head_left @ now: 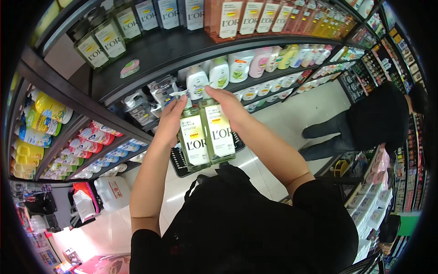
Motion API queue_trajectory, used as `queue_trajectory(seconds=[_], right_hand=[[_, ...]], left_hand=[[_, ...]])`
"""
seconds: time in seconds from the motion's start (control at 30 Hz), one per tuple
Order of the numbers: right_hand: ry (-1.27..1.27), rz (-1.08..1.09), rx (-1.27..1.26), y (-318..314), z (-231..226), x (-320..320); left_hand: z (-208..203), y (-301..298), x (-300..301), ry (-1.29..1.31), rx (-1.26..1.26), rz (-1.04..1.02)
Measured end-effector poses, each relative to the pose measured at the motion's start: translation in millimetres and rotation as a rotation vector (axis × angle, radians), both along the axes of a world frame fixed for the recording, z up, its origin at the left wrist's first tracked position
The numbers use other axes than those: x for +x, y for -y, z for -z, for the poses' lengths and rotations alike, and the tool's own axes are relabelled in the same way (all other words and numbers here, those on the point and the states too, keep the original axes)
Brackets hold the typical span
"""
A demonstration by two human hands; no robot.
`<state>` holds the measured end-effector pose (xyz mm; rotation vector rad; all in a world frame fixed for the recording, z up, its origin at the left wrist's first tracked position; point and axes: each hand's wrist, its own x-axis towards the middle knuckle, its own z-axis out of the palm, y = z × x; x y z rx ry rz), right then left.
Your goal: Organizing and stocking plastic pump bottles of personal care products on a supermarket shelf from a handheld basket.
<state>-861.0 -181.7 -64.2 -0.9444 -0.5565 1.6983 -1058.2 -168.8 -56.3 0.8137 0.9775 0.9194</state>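
Note:
Two square-sided pump bottles of clear greenish liquid hang side by side in front of me. My left hand [173,119] is closed round the top of the left bottle [195,141]. The top of the right bottle [220,132] is in my right hand [226,106], which is closed on it. Both have white labels with a yellow patch, and they tilt slightly. Beneath them a black basket [181,170] shows in part on the floor. On the shelf [159,50] above stand matching green bottles [108,40] at the left.
Pink pump bottles [230,20] line the upper shelf to the right. White lotion-type bottles [219,73] fill the lower shelf. Yellow bottles [50,108] stand on the left shelving. Another person [372,118] in dark clothes is in the aisle at right. A white jug [111,192] stands at left.

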Motion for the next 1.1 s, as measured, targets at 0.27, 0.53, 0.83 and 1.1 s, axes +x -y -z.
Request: queue_trajectory(seconds=[0.27,0.53,0.83,1.1], right_hand=[[-0.168,-0.052,-0.326,6.9,23.5,22.0],[-0.224,-0.362,-0.49,17.4,78.8,33.4],[0.024,-0.197,-0.175,-11.7,35.7,24.4],[0.125,-0.213,0.379,-107.9,-122.6,-23.5]], left_hand=[[46.2,-20.8,31.0,0.067,-0.274,0.129],[113.8,-17.8,13.8,0.144,-0.671,0.094],[28.0,-17.4,21.6,0.059,-0.294,-0.07],[-119.9,-85.1,-19.7,0.091,0.343,-0.23]])
